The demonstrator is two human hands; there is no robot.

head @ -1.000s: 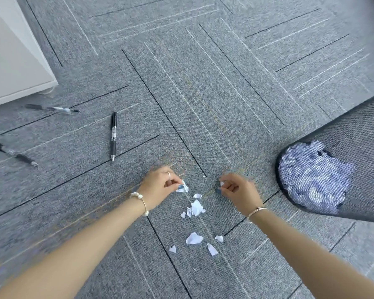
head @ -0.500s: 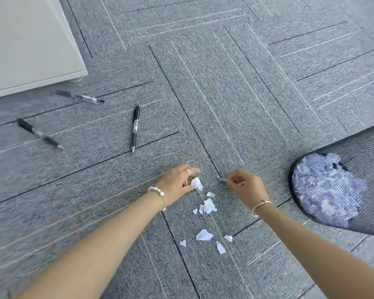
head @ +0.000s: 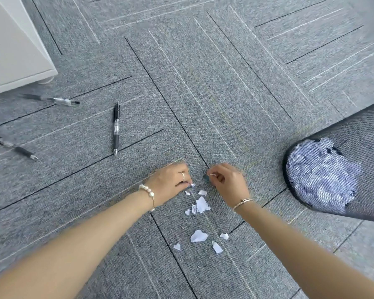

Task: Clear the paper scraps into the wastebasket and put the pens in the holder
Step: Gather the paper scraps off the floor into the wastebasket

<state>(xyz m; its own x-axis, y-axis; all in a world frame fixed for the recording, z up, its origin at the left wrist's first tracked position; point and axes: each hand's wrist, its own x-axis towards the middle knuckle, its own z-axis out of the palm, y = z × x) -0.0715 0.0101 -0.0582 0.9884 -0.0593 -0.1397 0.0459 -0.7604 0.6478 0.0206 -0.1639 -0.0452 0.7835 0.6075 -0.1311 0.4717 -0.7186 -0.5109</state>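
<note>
Grey carpet tiles are covering the whole floor, their dark seams and pale stripes running at angles to one another. A white cabinet is standing at the upper left, its small foot resting on the carpet.

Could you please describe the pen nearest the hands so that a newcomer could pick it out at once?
Start at the white cabinet in the far left corner; three pens lie on the grey carpet in front of it. The wanted pen is the rightmost, lying alone, pointing almost straight toward the person, whereas the other two lie slanted further left.
</note>
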